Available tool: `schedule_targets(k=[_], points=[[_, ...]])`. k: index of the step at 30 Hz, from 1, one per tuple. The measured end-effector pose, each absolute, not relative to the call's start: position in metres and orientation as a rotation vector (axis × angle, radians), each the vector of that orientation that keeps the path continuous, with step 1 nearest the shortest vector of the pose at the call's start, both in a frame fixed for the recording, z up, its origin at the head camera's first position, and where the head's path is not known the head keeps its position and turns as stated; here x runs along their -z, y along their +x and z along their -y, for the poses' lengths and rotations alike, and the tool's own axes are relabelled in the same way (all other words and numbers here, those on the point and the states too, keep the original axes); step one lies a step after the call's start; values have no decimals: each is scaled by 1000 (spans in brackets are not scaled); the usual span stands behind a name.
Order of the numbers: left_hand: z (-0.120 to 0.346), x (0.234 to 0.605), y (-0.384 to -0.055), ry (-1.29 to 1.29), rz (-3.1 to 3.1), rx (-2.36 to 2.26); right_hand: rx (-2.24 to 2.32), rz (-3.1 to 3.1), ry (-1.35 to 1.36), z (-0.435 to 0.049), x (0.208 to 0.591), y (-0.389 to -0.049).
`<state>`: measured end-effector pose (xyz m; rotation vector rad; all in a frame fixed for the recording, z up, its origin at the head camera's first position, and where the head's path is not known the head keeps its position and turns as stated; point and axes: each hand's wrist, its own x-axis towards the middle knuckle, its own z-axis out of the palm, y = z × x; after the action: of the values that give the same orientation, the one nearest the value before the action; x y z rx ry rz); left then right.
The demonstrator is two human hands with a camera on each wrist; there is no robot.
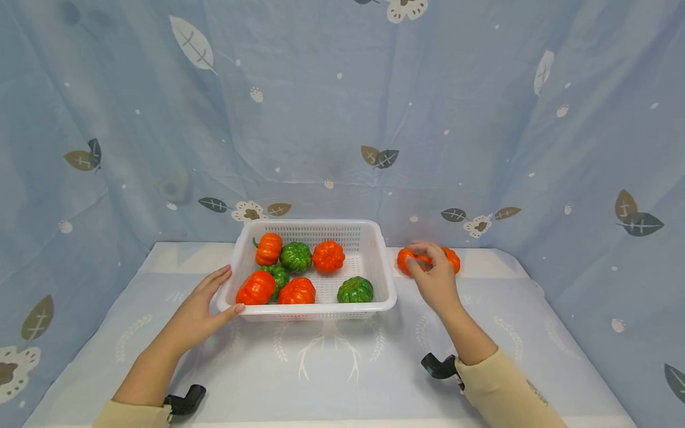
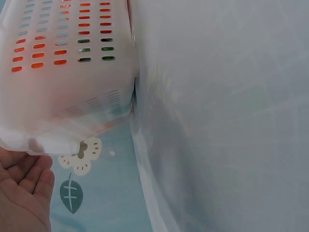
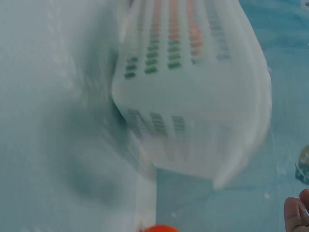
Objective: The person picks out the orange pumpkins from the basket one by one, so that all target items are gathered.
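A white plastic basket (image 1: pixel 332 308) with slotted walls holds several orange mini pumpkins (image 1: pixel 329 257) and 3 green mini pumpkins (image 1: pixel 355 290). My left hand (image 1: pixel 199 315) rests at its left side, thumb on the front corner of the rim and straight fingers along the left edge. In the left wrist view that hand (image 2: pixel 24 193) lies just below the rim. To the right of the basket, my right hand (image 1: pixel 436 279) hovers over two orange pumpkins (image 1: pixel 405 261), thumb and fingers apart, partly hiding them. The right wrist view is blurred and shows only fingertips (image 3: pixel 295 215).
The basket stands toward the back of a table (image 1: pixel 332 386) covered with a pale printed cloth. A blue curtain (image 1: pixel 299 119) with leaf and paw prints hangs behind and at both sides. Black camera mounts (image 1: pixel 440 365) sit on both wrists.
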<state>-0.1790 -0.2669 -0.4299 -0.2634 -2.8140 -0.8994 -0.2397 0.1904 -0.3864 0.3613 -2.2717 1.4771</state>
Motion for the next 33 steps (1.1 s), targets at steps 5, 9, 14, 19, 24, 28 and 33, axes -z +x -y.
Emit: schedule_targets(k=[5, 9, 14, 19, 24, 28, 33], points=[[266, 431, -180, -267, 2810, 902, -1521, 2216, 489, -163, 395, -238], [266, 431, -180, -260, 2817, 902, -1493, 2217, 561, -144, 398, -238], [266, 431, -180, -248, 2822, 897, -1441, 2284, 636, -123, 398, -236], [266, 430, -179, -247, 2822, 894, -1404, 2371, 693, -105, 399, -236], [266, 428, -178, -240, 2827, 899, -1341, 2472, 787, -87, 398, -237], [266, 427, -177, -245, 2823, 905, -1283, 2568, 868, -75, 398, -239], [264, 428, -177, -249, 2818, 915, -1193, 2663, 937, -65, 397, -245]])
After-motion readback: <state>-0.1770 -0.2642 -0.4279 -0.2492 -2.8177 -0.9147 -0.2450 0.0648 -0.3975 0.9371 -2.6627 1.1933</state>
